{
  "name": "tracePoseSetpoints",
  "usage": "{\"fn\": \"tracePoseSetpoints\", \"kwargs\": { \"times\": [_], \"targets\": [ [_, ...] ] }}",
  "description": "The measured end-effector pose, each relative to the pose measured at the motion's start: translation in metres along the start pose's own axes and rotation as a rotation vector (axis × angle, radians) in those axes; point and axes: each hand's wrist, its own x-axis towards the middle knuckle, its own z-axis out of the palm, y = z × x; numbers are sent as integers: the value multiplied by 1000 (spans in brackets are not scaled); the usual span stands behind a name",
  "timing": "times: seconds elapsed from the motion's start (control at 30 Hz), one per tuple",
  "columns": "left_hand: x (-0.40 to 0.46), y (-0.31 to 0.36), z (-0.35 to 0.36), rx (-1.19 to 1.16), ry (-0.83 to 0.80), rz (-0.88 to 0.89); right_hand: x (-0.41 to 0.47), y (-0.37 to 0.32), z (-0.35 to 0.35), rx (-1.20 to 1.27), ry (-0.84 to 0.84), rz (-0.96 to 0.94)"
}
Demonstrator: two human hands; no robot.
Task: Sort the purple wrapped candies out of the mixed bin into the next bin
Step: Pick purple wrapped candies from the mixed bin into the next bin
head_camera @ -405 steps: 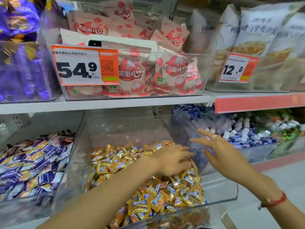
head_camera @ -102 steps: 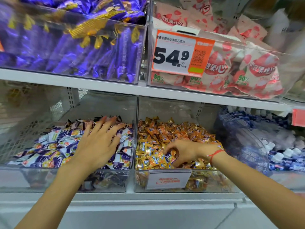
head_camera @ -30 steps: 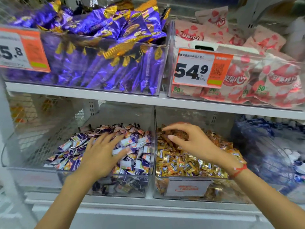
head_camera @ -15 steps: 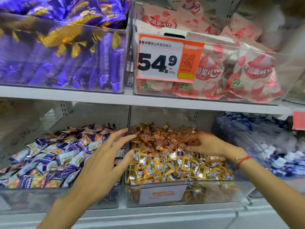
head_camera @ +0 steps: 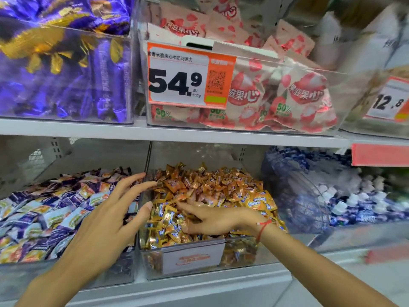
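Gold and orange wrapped candies [head_camera: 221,187] fill the clear middle bin [head_camera: 241,255] on the lower shelf. The bin to its left [head_camera: 20,278] holds purple, white and yellow wrapped candies [head_camera: 44,213]. My right hand [head_camera: 217,218], with a red string at the wrist, lies palm down on the gold candies near the bin's front, its forefinger stretched left and the other fingertips partly buried. My left hand [head_camera: 106,220] hovers with fingers spread over the divider between the two bins, its fingertips reaching the gold pile, and holds nothing.
A bin of blue and white candies [head_camera: 345,202] stands to the right. On the shelf above [head_camera: 177,134] are purple packets [head_camera: 66,74], pink packets [head_camera: 287,96] behind a 54.9 price tag [head_camera: 190,80], and a 12.8 tag [head_camera: 389,100].
My left hand has shifted right from over the purple bin to the divider. My right hand has slid from the back of the gold pile toward the front left.
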Motion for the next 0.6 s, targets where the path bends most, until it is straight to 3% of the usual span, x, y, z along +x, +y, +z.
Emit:
{"fn": "tracePoseSetpoints", "kwargs": {
  "times": [0.1, 0.17, 0.3, 0.37, 0.43, 0.6],
  "targets": [
    [0, 1, -1, -1, -4, 1, -33, 6, -20, 50, 47, -127],
    [-1, 2, -1, 6, -11, -4, -51, 20, -36, 66, 184, -99],
    [-1, 2, -2, 20, -18, -2, -63, 61, -53, 23, 496, 209],
    [-1, 2, -2, 25, -20, 3, -59, 71, -53, -46, 477, 395],
    [-1, 2, -3, 29, -22, 0, -52, 75, -47, -83, 412, 451],
    [0, 2, -4, 33, -33, -9, -29, 70, -40, -126, 544, 173]
  ]
}}
